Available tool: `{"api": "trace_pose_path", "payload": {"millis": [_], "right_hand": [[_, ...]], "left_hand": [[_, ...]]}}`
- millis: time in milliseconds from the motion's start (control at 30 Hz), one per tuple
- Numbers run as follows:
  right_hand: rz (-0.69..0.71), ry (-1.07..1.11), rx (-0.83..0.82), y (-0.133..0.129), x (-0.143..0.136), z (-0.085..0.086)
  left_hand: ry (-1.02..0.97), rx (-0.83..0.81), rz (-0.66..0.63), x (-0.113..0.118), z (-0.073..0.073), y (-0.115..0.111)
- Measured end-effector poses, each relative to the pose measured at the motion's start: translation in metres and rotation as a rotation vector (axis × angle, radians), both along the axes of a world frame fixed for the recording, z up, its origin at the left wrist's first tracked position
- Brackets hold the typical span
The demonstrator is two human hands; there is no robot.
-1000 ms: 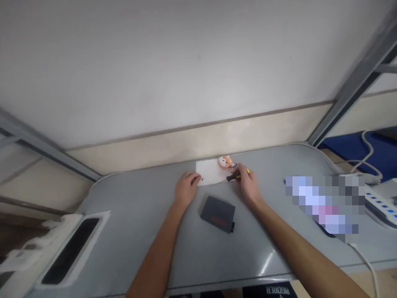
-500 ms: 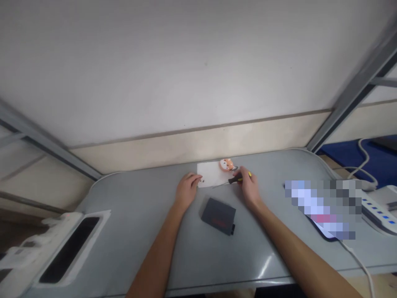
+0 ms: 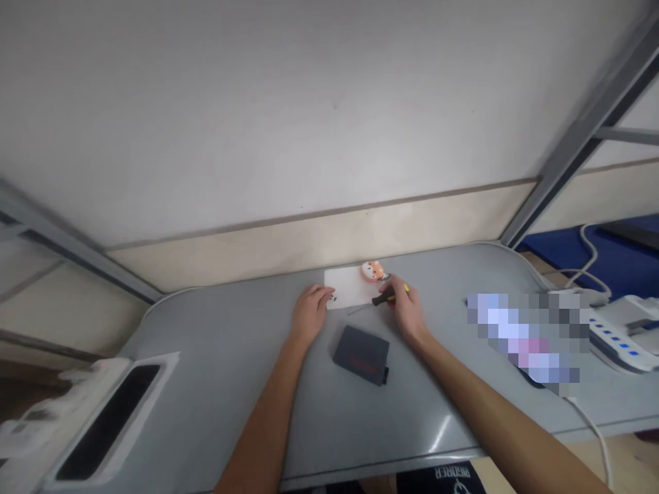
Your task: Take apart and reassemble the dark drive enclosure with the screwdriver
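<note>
My right hand (image 3: 409,312) is closed around a screwdriver (image 3: 384,298) with a black and yellow handle. Its thin shaft points left, along the near edge of a white sheet of paper (image 3: 346,285). At the paper's left edge rests my left hand (image 3: 309,314), fingers stretched toward several tiny dark pieces, apparently screws (image 3: 333,298). A round orange-and-white animal-face trinket (image 3: 372,271) sits on the paper's far right corner, close to my right fingers. Nearer to me, between my forearms, lies a dark, flat, boxy device (image 3: 361,354) with a small black part at its right side.
On the right are a pixelated phone-like object (image 3: 519,336), a white power strip (image 3: 615,343) and white cables. At the left lies a black slab (image 3: 110,422) on white paper beside white plugs. A wall (image 3: 319,237) and metal posts bound the table (image 3: 231,357).
The camera view has turned slightly, so most things appear a little further left. My right hand and the screwdriver have moved slightly left, its tip a bit nearer to me. My left hand stays put.
</note>
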State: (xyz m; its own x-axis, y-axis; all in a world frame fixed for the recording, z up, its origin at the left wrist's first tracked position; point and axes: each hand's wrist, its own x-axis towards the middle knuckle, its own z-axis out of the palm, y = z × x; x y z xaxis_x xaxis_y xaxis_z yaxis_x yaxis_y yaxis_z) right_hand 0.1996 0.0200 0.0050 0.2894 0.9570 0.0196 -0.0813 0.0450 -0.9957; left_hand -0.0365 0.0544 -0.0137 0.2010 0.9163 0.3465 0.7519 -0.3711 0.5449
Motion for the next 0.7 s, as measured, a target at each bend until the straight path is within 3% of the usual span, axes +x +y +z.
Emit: {"api": "trace_pose_path", "payload": {"millis": [133,167,300,400,500,600,700], "right_hand": [[-0.039,0.002,0.009,0.001,0.006,0.0],[-0.067,0.008,0.003,0.002,0.009,0.001],[-0.205,-0.013,0.034,-0.002,0.023,0.017],[-0.222,-0.085,0.213,-0.01,0.034,0.031],[-0.071,-0.242,0.265,-0.02,0.043,0.041],[0.166,-0.559,0.306,-0.027,0.046,0.048],[0.219,-0.682,0.377,-0.028,0.043,0.051]], "left_hand": [[-0.062,-0.005,-0.012,-0.006,0.017,-0.011],[-0.104,-0.084,-0.056,-0.008,0.025,-0.017],[-0.054,-0.483,-0.465,-0.013,0.062,-0.044],[0.01,-0.499,-0.618,-0.004,0.079,-0.06],[0.051,-0.5,-0.706,0.015,0.077,-0.07],[0.066,-0.437,-0.608,0.03,0.064,-0.072],[0.101,-0.372,-0.512,0.039,0.05,-0.073]]}}
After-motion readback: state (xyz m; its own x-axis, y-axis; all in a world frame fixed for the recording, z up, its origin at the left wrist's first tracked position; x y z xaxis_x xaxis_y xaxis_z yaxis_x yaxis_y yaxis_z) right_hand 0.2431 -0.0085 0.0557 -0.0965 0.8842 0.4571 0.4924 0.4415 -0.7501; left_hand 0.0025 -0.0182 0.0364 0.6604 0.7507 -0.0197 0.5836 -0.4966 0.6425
